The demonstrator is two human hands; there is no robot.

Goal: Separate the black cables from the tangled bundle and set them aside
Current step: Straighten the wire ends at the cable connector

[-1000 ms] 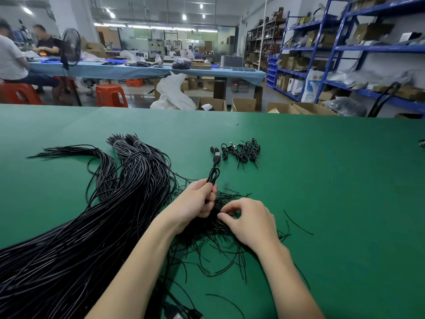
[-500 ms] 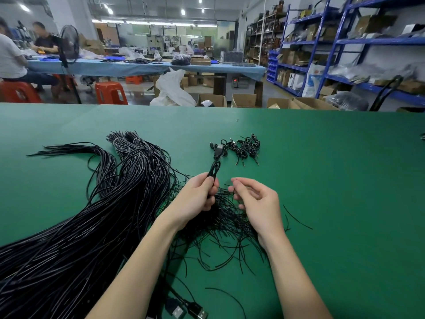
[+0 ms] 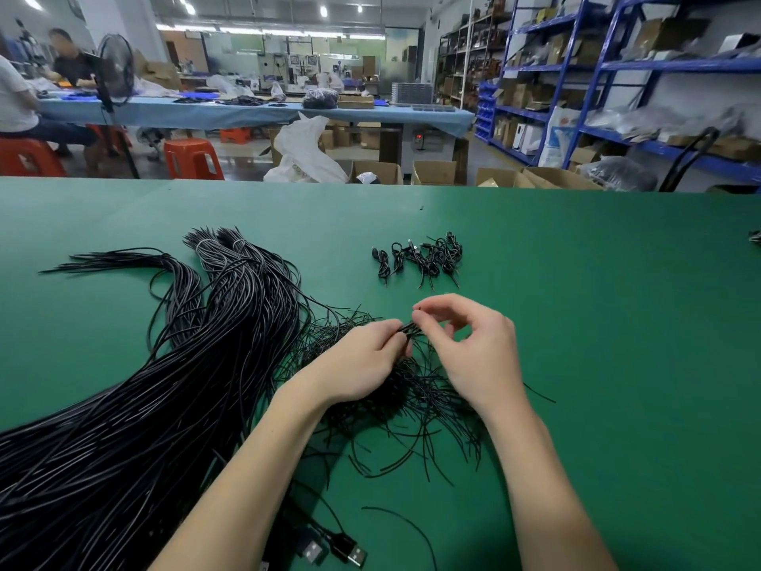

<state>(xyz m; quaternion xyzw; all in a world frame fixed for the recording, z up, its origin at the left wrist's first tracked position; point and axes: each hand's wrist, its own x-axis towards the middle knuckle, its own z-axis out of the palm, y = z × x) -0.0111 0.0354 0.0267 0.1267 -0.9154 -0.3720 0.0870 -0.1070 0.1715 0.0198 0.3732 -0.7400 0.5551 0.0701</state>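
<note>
I am looking down on the green tabletop (image 3: 597,323), where the big sheaf of long black cables (image 3: 173,385) is lying across the left side, fanning out towards its far ends. Beside it, under my wrists, the tangled bundle (image 3: 412,405) of thin black wires is sitting in a loose nest. Well apart, further back, the small row of set-aside cables (image 3: 420,259) is lying in folded loops. A couple of USB plugs (image 3: 341,550) are poking out near the front edge.

My left hand (image 3: 362,364) is pinching a short black cable end (image 3: 409,329) just above the tangle, and my right hand (image 3: 473,348) is curling thumb and forefinger onto the same piece from the other side.

To do this step well, I am judging that the left should be anchoring while the right is drawing the cable out slowly along its own length, so neighbouring strands are not lifting with it.
</note>
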